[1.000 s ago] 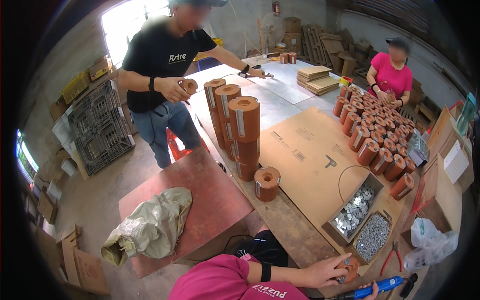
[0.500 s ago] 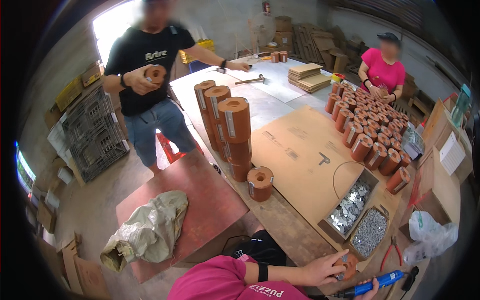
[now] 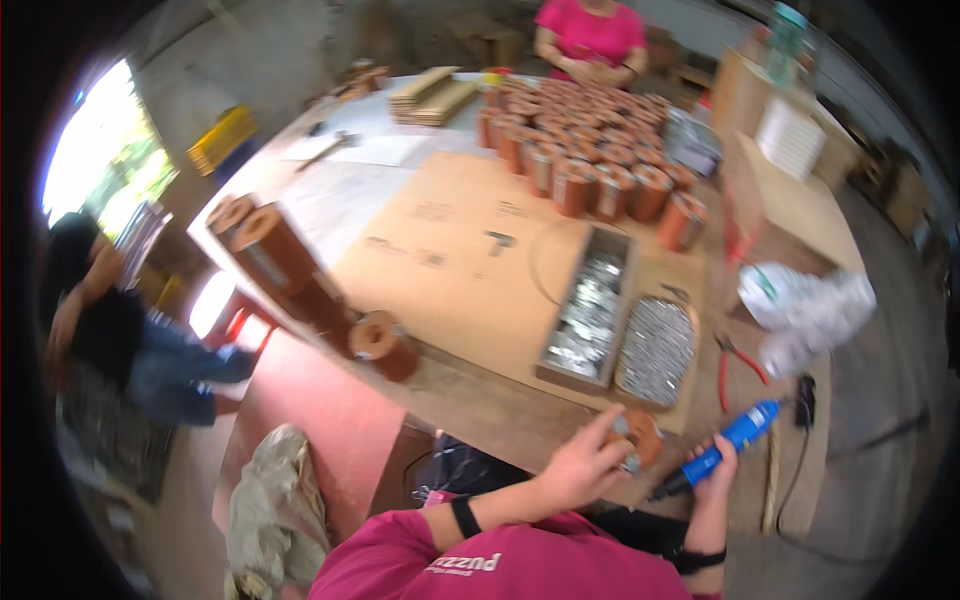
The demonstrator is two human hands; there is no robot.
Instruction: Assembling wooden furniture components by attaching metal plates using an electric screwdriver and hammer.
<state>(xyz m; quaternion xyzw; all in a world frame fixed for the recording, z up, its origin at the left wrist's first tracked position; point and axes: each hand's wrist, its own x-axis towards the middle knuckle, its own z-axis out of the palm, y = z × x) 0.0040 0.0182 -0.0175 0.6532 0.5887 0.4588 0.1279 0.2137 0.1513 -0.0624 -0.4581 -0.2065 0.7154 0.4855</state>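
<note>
My left hand [image 3: 585, 462] grips a reddish-brown cylinder [image 3: 645, 440] at the near edge of the table, its fingers over the top by a small metal plate. In my right hand [image 3: 716, 468] is a blue electric screwdriver [image 3: 748, 424]. Its dark tip points down and left, just below the cylinder and apart from it. Beyond the cylinder lie a long box of flat metal plates [image 3: 590, 318] and a tray of screws [image 3: 656, 350]. Motion blur softens both hands.
Stacked cylinders [image 3: 275, 250] and a single cylinder [image 3: 384, 346] stand along the left table edge. Many more cylinders [image 3: 575, 185] fill the far right. Red pliers [image 3: 738, 372], a plastic bag [image 3: 810, 310] and a black cord [image 3: 790, 500] lie right. Two people stand around the table.
My view has swung right, so the table sits further left. More of my right hand and the screwdriver now shows. The person at left has turned, and the cylinder they held is out of sight.
</note>
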